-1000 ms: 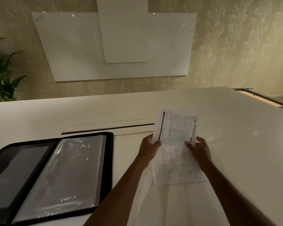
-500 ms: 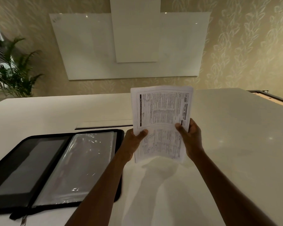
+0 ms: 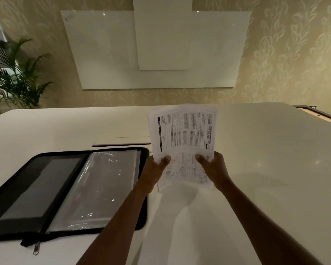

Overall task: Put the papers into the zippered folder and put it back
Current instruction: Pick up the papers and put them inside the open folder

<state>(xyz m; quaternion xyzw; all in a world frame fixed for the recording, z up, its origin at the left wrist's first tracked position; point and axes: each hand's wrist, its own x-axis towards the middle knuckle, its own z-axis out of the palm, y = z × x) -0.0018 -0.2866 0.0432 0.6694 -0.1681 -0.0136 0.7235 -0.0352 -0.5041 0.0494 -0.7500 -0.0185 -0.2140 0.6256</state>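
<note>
Head view, left to right. A potted palm (image 3: pixel 13 73) stands at the far left against leaf-patterned wallpaper. On the white table (image 3: pixel 275 169) lies the zippered folder (image 3: pixel 65 188), black-edged and spread open flat: its left half shows a dark inner panel, its right half a stack of clear plastic sleeves (image 3: pixel 101 188), and a metal zipper pull (image 3: pixel 36 248) hangs at its near edge. A narrow slot (image 3: pixel 122 144) runs across the table just behind the folder. Right of the folder, the left hand (image 3: pixel 154 172) grips the left edge of the printed papers (image 3: pixel 183 142), thumb on the front and fingers curled behind. The sheaf is held above the table, tilted up towards the camera. The right hand (image 3: pixel 214 169) grips its right edge likewise, thumb in front. On the wall behind hangs a glossy white board (image 3: pixel 103 54) overlapped by a narrower panel (image 3: pixel 162 35).
</note>
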